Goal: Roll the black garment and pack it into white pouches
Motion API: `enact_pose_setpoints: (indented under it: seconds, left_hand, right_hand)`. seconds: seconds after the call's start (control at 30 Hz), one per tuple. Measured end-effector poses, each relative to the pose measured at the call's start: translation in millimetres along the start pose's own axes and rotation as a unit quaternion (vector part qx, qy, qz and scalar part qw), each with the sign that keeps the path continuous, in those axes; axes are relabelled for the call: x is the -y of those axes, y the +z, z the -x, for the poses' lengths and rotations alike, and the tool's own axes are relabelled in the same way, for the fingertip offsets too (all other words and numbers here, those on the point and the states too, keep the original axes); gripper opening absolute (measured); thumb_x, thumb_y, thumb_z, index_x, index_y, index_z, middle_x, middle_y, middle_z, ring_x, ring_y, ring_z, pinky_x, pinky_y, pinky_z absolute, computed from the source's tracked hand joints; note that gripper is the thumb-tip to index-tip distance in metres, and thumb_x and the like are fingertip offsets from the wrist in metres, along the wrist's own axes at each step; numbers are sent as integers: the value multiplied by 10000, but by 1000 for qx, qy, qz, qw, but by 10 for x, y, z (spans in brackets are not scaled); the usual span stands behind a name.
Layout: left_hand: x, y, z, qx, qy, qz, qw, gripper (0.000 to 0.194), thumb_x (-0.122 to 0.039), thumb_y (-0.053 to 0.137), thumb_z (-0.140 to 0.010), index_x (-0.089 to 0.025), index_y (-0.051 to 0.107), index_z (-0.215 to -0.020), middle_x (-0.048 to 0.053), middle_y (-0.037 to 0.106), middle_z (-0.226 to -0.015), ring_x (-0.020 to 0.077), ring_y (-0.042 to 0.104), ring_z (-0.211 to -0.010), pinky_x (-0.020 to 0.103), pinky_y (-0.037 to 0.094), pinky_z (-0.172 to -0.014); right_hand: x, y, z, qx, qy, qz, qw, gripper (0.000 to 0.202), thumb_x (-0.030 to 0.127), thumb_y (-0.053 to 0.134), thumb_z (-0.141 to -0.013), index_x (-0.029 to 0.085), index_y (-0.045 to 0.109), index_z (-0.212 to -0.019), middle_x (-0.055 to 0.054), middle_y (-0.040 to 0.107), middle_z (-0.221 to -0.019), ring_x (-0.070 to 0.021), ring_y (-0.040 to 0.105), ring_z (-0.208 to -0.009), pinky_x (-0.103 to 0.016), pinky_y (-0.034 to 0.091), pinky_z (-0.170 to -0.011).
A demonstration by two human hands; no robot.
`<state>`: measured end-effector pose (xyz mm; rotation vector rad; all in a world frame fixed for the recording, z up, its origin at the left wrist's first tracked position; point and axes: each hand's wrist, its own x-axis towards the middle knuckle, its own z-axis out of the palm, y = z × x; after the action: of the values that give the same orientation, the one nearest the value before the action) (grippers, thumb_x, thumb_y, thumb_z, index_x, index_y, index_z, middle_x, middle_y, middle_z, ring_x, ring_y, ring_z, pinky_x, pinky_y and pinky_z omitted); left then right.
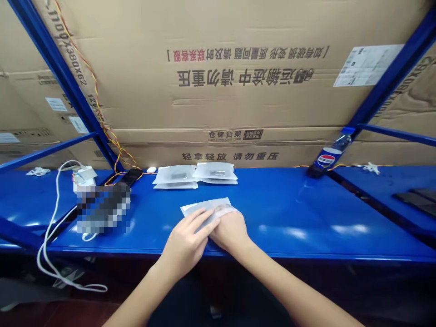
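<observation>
A translucent white pouch [195,207] is in front of me, near the front edge of the blue shelf. My left hand [186,240] holds its near side, fingers laid over the top and the thumb hidden. My right hand [232,230] reaches into the pouch's right end; its curled fingers show faintly through the film. Whatever those fingers grip is hidden. Behind my hands lie two small stacks of similar pouches, a left stack [175,176] and a right stack [215,172], each with a dark flat item visible inside.
A soda bottle [329,154] leans against the right shelf post. To the left are a blurred dark object [104,209], a white adapter box [84,178] and a white cable [42,254] hanging over the edge. Large cardboard [255,104] forms the back; dark flat items [417,200] lie at right.
</observation>
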<state>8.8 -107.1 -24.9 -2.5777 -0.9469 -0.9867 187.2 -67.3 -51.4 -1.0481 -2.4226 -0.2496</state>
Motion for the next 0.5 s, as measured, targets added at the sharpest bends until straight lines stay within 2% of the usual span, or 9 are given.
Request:
enact_pose_setpoints:
  seconds: [0.13,0.23,0.33,0.43,0.5]
  left_hand:
    - [-7,-27,-32,4,10,-52,999,399,-41,487,-972,-173,746,-1246,140,746,-1352,294,691,-1298,458,626,-1062]
    - [18,-101,24,35,-3,-93,995,224,-142,560,-981,-152,767,-1065,173,733,-1365,352,701,-1276,499,650,-1008]
    - [38,-174,157,69,-15,-118,991,150,-252,631,-999,-159,749,-1008,188,735,-1356,360,733,-1214,487,673,-940]
    - [36,-175,269,58,25,-138,988,176,-136,574,-1018,-174,746,-1014,158,768,-1302,305,759,-1175,411,670,-929]
    - [24,-141,295,35,50,-148,987,231,-82,534,-1018,-171,747,-1028,144,777,-1290,289,769,-1157,386,670,-922]
  right_hand:
    - [-61,-101,9,9,-10,3,1000,470,191,621,-998,226,605,-1466,-150,674,-1437,-293,658,-1290,-498,551,-1095]
    - [-112,-161,78,10,-31,9,999,502,102,601,-986,194,597,-1480,-167,665,-1456,-286,663,-1304,-458,583,-1055]
    - [-143,-181,259,-50,-82,44,994,497,34,605,-969,133,626,-1456,-209,688,-1420,-299,679,-1293,-407,615,-978]
    - [-162,-152,425,-114,-87,81,986,441,18,622,-958,111,693,-1384,-222,733,-1341,-319,700,-1255,-394,621,-933]
    - [-170,-133,458,-92,-59,95,990,423,9,621,-939,101,726,-1339,-217,756,-1292,-320,732,-1180,-398,632,-907]
